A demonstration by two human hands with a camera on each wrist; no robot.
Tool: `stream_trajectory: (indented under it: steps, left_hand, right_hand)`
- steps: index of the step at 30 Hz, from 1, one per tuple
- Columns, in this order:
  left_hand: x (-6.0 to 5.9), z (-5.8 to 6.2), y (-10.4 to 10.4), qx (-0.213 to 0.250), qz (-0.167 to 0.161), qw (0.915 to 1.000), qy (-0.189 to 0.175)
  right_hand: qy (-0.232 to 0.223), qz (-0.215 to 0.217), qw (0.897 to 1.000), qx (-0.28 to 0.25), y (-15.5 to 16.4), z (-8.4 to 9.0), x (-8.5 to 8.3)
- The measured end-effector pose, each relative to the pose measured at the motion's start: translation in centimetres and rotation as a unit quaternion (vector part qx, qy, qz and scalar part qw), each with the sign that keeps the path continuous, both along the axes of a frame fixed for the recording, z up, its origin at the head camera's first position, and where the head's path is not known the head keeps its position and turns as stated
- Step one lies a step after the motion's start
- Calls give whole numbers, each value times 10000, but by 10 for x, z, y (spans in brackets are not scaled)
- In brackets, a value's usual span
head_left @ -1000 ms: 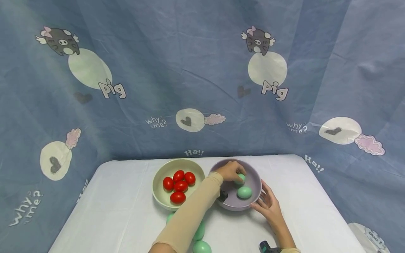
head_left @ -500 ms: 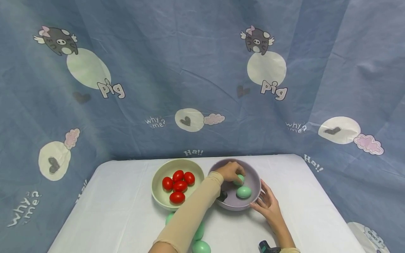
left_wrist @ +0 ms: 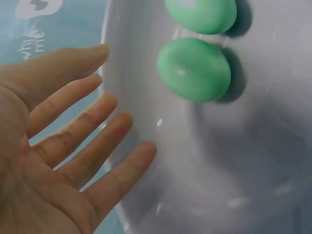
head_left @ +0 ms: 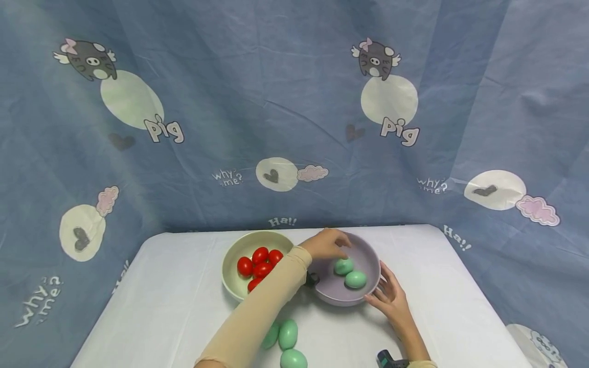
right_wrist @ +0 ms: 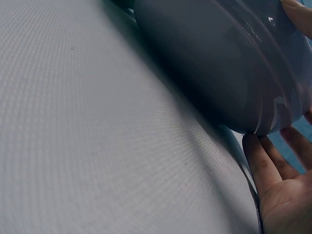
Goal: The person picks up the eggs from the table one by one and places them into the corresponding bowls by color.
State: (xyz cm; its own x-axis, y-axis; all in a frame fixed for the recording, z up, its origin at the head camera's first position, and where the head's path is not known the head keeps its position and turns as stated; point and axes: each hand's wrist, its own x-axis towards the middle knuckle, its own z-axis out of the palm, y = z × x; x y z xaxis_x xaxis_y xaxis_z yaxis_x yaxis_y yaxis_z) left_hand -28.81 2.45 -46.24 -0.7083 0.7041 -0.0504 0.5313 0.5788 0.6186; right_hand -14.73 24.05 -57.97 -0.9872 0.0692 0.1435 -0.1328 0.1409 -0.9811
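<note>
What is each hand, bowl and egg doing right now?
Left hand: open, empty, over the purple bowl's far rim.
Right hand: open, fingers against the purple bowl's outer wall.
Purple bowl: upright on the table, two green eggs inside.
Cream bowl: upright, holds red eggs.
Loose green eggs: three lying on the table near the left arm.
</note>
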Motion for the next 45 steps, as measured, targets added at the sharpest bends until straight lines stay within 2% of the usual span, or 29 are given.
stream_trajectory:
  steps: [7, 10, 14, 18, 28, 33, 38, 40, 45]
  left_hand:
    - [11, 16, -28, 111, -150, 9979, 615]
    - [19, 22, -40, 281, -172, 9967, 744]
    - [32, 22, -56, 668, -187, 9953, 677]
    - [48, 17, -70, 912, -107, 9944, 525]
    - [100, -7, -100, 1202, 61, 9920, 372]
    - [122, -17, -112, 1049, -46, 9930, 543]
    - [139, -25, -121, 878, -111, 9947, 529]
    - [144, -31, -124, 702, -118, 9962, 493]
    - [155, -43, -129, 132, -139, 9963, 835]
  right_hand:
    - [16, -54, 10000, 62, -1, 0, -1]
    - [5, -42, 10000, 46, 0, 0, -1]
    - [0, -39, 10000, 32, 0, -1, -1]
    - [-12, -74, 10000, 56, 0, -1, -1]
    - [-9, -132, 9998, 132, 0, -2, -2]
    - [-11, -158, 9998, 128, -1, -2, 0]
    - [12, -136, 9998, 123, -1, -1, 0]
    - [22, -132, 9998, 111, -1, -1, 0]
    - [-11, -129, 9998, 131, -1, 0, 0]
